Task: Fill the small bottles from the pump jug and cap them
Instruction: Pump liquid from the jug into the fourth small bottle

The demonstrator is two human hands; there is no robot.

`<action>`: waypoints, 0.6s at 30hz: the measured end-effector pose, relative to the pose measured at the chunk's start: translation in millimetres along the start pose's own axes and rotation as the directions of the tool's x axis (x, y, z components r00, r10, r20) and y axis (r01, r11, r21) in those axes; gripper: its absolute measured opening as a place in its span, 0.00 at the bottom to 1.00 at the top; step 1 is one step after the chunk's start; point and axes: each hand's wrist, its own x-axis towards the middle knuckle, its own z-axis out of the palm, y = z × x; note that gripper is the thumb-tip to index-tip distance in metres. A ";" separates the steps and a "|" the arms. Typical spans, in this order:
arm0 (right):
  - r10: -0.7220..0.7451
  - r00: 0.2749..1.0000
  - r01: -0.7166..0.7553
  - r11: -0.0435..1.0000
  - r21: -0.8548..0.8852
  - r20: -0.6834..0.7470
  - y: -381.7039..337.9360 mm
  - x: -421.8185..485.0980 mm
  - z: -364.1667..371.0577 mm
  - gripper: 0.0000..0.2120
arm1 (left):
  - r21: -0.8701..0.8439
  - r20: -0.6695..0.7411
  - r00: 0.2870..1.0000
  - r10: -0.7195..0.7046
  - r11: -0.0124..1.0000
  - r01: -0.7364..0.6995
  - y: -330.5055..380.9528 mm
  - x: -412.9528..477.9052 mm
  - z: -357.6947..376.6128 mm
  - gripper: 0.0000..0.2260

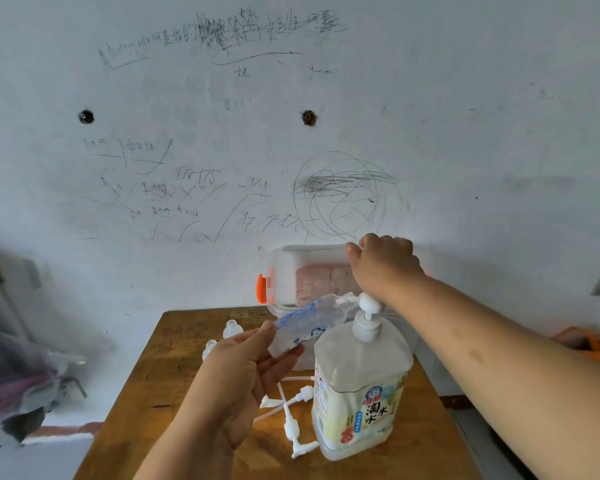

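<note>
My left hand [243, 368] pinches a small clear bottle [309, 322] with blue print by its base. It is tilted, with its mouth up against the spout of the white pump head [368, 306]. The pump jug [357, 386], holding pale liquid and bearing a yellow label, stands on the wooden table [146, 410]. My right hand [383, 265] sits over the pump head with its heel bearing down on it, fingers loosely curled and holding nothing. Two more small open bottles [232, 329] [210, 348] stand behind my left hand.
Several white pump caps with long tubes [291, 414] lie on the table left of the jug. A clear plastic box with an orange latch [284, 271] stands at the back against the scribbled wall. A dark bag [14, 375] is at the left.
</note>
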 end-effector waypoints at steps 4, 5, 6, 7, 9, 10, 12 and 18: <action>0.007 1.000 -0.007 0.997 -0.078 0.005 -1.5 1.0 9.8 0.27 | -0.002 0.023 1.000 -0.005 1.000 0.005 -0.4 3.6 -3.7 0.11; 0.007 1.000 -0.007 0.996 -0.084 0.002 -1.7 2.1 11.2 0.27 | 0.001 0.024 1.000 -0.011 1.000 0.011 -0.4 4.8 -4.5 0.12; 0.008 1.000 -0.008 0.997 -0.083 -0.001 -1.7 3.1 12.8 0.27 | 0.004 0.025 1.000 -0.016 1.000 0.016 -0.8 5.9 -5.5 0.12; 0.014 1.000 -0.014 0.996 -0.084 0.004 -1.6 3.0 13.7 0.26 | 0.004 0.028 0.999 -0.019 1.000 0.019 -0.9 6.6 -6.1 0.12; 0.017 0.999 -0.015 0.997 -0.076 0.028 0.9 4.0 17.6 0.26 | 0.007 0.032 0.999 -0.023 1.000 0.023 -0.6 8.3 -6.2 0.11; 0.021 0.999 -0.018 0.998 -0.068 0.043 3.0 5.4 21.5 0.26 | 0.013 0.027 0.999 -0.029 1.000 0.028 -0.8 9.3 -6.3 0.11; 0.035 0.997 -0.031 0.997 -0.064 0.075 6.4 5.7 29.0 0.26 | 0.016 0.005 0.999 -0.047 0.999 0.047 -2.3 10.9 -6.9 0.11; 0.025 0.999 -0.023 0.999 -0.045 0.036 5.4 -3.8 29.5 0.26 | 0.016 -0.006 0.998 -0.067 0.998 0.067 -3.6 5.9 -5.7 0.11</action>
